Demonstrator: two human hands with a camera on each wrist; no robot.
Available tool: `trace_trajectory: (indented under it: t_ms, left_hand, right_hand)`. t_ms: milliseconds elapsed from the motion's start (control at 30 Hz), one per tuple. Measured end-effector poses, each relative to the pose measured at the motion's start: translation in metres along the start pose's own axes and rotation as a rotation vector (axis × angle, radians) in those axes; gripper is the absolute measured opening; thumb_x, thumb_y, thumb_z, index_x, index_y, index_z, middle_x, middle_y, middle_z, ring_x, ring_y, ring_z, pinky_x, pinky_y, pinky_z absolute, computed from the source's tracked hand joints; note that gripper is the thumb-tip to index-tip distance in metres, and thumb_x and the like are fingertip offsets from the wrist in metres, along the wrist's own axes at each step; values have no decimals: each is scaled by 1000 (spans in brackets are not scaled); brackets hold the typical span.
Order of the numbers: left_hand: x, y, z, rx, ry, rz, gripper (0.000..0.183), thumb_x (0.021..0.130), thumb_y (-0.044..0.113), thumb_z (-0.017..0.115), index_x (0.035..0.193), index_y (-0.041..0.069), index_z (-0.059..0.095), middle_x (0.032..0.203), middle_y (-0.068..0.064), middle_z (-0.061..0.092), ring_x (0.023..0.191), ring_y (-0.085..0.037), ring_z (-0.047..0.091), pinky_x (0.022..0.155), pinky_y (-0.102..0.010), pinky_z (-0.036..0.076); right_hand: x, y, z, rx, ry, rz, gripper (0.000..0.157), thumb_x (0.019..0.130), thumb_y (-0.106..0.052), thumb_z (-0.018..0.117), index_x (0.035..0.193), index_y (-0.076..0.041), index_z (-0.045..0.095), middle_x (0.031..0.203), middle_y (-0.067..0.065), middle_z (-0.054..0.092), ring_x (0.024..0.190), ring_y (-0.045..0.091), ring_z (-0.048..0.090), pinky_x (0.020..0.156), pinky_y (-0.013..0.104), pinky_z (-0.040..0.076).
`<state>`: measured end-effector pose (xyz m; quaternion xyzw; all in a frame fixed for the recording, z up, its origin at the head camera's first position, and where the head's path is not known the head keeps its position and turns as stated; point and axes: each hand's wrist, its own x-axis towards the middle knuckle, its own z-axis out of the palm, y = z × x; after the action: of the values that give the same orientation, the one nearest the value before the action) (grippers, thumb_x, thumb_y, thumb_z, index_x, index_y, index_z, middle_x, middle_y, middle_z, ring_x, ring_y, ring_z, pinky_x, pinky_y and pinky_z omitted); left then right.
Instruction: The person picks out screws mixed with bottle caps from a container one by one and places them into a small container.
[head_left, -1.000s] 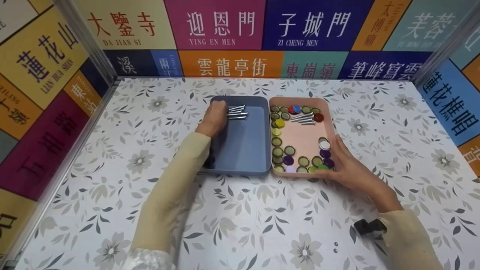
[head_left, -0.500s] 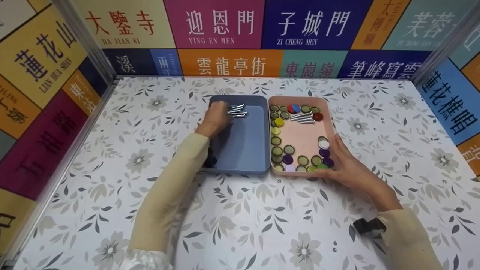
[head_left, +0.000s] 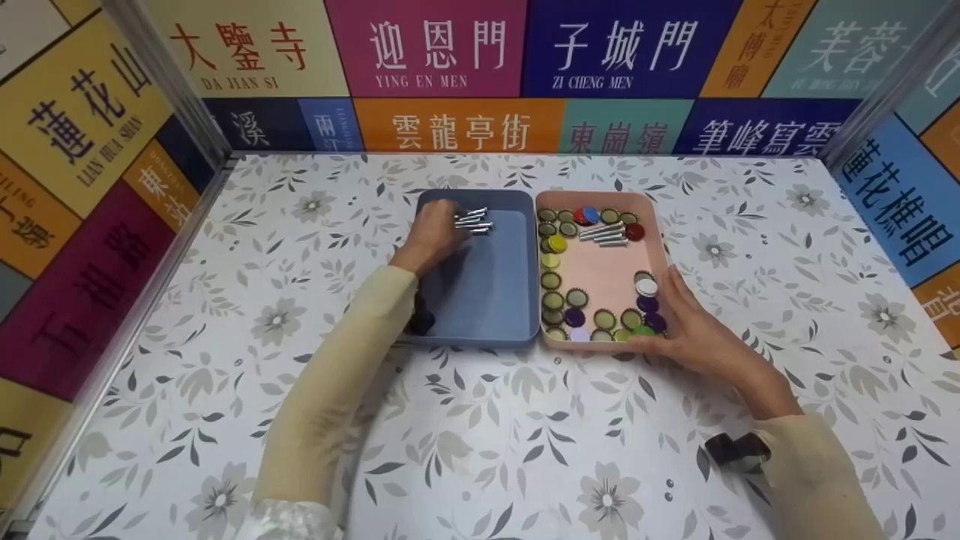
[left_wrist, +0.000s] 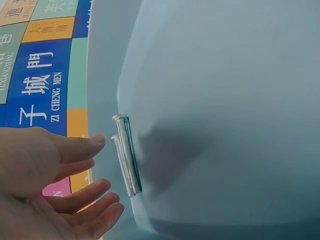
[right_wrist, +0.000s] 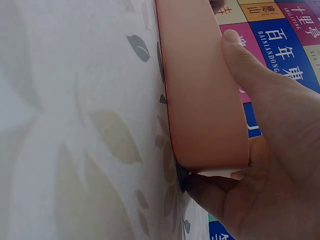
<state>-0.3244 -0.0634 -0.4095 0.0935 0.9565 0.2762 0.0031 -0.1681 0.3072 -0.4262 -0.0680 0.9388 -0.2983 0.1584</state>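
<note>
My left hand (head_left: 433, 234) is over the back left of the blue tray (head_left: 487, 292), beside several silver nails (head_left: 472, 221). In the left wrist view its thumb and fingers are apart and relaxed, with nothing between them. The nails (left_wrist: 127, 157) lie side by side against the tray wall there. My right hand (head_left: 697, 330) holds the front right corner of the pink tray (head_left: 611, 274), thumb along the front wall and fingers at the right side. Bottle caps (head_left: 551, 280) line the pink tray's edges, and more nails (head_left: 606, 234) lie at its back.
The two trays stand side by side on a flower-patterned tabletop (head_left: 480, 450). Panels with printed characters (head_left: 442, 49) enclose the table at the back and sides. A dark strap (head_left: 739, 450) is around the right wrist.
The left hand's fingers have loosened and shifted slightly beside the nails. The right hand and both trays stay in place.
</note>
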Motion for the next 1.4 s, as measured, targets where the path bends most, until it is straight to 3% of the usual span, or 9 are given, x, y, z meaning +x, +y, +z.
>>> trace_trajectory:
  t_ms: [200,400,633,833,1167,1400]
  left_hand:
    - [-2,6,2,-79,10,-21,32,86,10,74,114,-4,72,117,-20,72,111,-31,66,102,-41,49]
    - [-4,13,4,-176,3,-47,32,87,14,77,114,-1,73,113,-16,74,98,-25,64,94,-40,51]
    - [-6,21,3,-220,34,-20,28,88,13,74,112,1,74,109,-15,76,102,-26,72,88,-38,55]
    - [-11,31,5,-257,47,-9,25,91,15,72,113,4,74,112,-15,75,105,-26,72,90,-38,56]
    - [-16,48,12,-347,21,22,26,93,12,69,117,1,72,115,-15,74,108,-26,71,88,-38,57]
    - [-21,62,18,-390,-8,3,27,93,12,69,118,2,71,114,-14,74,102,-23,72,84,-35,57]
  right_hand:
    - [1,2,1,-10,1,-5,124,83,-65,69,157,-18,-17,164,7,-29,151,51,-7,119,66,7]
    - [1,3,2,20,-1,-10,124,81,-65,70,157,-19,-17,164,6,-29,152,48,-10,120,65,5]
    - [0,2,0,34,7,-4,124,80,-64,72,158,-21,-14,165,5,-27,153,46,-10,119,67,6]
    - [0,2,0,41,4,-6,124,81,-64,72,158,-21,-15,165,4,-28,153,46,-11,120,67,5]
    - [0,0,-1,32,5,-7,123,80,-66,71,158,-24,-14,164,2,-28,152,48,-9,119,67,5]
    - [0,1,-1,31,3,2,124,80,-66,72,158,-24,-16,164,3,-29,151,50,-8,119,67,6]
